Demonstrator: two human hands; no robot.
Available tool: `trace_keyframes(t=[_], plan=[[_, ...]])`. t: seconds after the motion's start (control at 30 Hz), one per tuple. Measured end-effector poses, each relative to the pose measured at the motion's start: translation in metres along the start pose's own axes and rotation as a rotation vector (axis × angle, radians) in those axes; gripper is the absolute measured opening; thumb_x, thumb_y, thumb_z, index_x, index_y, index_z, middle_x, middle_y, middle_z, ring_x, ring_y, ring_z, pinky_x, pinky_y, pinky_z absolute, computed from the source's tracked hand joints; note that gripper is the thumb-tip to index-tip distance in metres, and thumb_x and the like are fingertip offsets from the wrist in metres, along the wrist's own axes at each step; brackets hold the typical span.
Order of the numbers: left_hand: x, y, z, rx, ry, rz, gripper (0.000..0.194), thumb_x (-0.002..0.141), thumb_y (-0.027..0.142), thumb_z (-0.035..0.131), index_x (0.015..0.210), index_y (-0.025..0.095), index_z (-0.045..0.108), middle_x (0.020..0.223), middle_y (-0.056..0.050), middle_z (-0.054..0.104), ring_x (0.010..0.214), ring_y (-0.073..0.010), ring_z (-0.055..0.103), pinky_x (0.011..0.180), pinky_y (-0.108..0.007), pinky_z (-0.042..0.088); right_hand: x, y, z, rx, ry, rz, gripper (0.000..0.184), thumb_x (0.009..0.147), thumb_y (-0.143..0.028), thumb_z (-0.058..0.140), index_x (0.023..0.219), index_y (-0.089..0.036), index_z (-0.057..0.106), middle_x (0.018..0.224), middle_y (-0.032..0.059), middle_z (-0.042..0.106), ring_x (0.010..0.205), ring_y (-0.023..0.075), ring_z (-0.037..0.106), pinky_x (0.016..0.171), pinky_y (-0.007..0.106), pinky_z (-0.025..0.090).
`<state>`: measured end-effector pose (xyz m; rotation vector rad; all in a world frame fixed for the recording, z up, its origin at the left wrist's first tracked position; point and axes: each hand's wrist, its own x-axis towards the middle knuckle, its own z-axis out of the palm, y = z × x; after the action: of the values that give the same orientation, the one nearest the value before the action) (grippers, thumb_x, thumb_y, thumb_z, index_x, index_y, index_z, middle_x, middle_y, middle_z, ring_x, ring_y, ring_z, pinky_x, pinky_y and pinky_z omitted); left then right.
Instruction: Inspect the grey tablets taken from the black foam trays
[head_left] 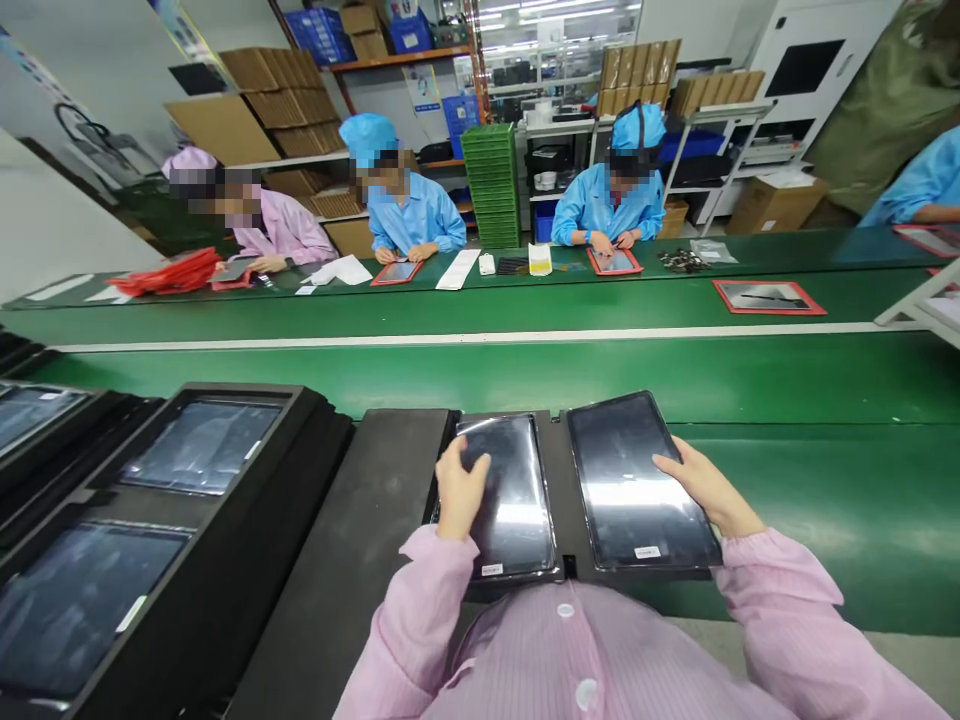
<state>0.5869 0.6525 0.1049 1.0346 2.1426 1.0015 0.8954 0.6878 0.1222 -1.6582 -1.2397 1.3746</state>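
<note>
My right hand (709,485) grips the right edge of a dark-screened tablet (630,500), thumb on the glass and fingers hidden behind it. This tablet is tilted over the right part of a black foam tray (559,470) and has a small white label near its bottom edge. A second tablet (514,510), with clear film at its edges, lies in the tray's left recess. Over that tablet's left side is my left hand (459,490), thumb and forefinger apart. Whether its fingertips press on the glass I cannot tell.
Stacked black foam trays (247,510) holding tablets stand at left. A green conveyor belt (420,375) runs across in front. Beyond it, several co-workers sit at a bench with red-framed tablets (615,262). A white rack (926,305) stands at far right.
</note>
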Motion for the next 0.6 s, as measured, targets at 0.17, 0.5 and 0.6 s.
trace_keyframes(t=[0.17, 0.5, 0.6], plan=[[0.03, -0.024, -0.017, 0.15, 0.076, -0.065, 0.048, 0.071, 0.026, 0.061, 0.117, 0.016, 0.051, 0.119, -0.017, 0.056, 0.12, -0.0341, 0.046, 0.102, -0.049, 0.036, 0.01, 0.016, 0.005, 0.05, -0.021, 0.022, 0.049, 0.056, -0.044, 0.064, 0.098, -0.019, 0.058, 0.102, 0.0101, 0.069, 0.092, 0.03, 0.065, 0.074, 0.039, 0.052], [-0.036, -0.02, 0.039, 0.231, -0.156, 0.91, 0.029, 0.079, 0.023, 0.055, 0.108, 0.019, 0.057, 0.114, -0.012, 0.059, 0.113, -0.0287, 0.051, 0.096, -0.051, 0.042, 0.005, 0.006, 0.025, 0.033, 0.054, -0.079, 0.038, 0.062, -0.04, 0.056, 0.094, -0.019, 0.06, 0.103, 0.0072, 0.069, 0.099, 0.0257, 0.061, 0.089, 0.038, 0.045], [-0.057, -0.012, 0.055, 0.308, -0.511, 1.131, 0.025, 0.076, 0.026, 0.064, 0.1, 0.021, 0.061, 0.113, -0.01, 0.062, 0.115, -0.0288, 0.052, 0.092, -0.047, 0.047, 0.01, 0.021, 0.027, 0.025, 0.094, -0.033, 0.029, 0.065, -0.037, 0.054, 0.086, -0.018, 0.059, 0.095, 0.0081, 0.069, 0.094, 0.0259, 0.061, 0.087, 0.04, 0.044]])
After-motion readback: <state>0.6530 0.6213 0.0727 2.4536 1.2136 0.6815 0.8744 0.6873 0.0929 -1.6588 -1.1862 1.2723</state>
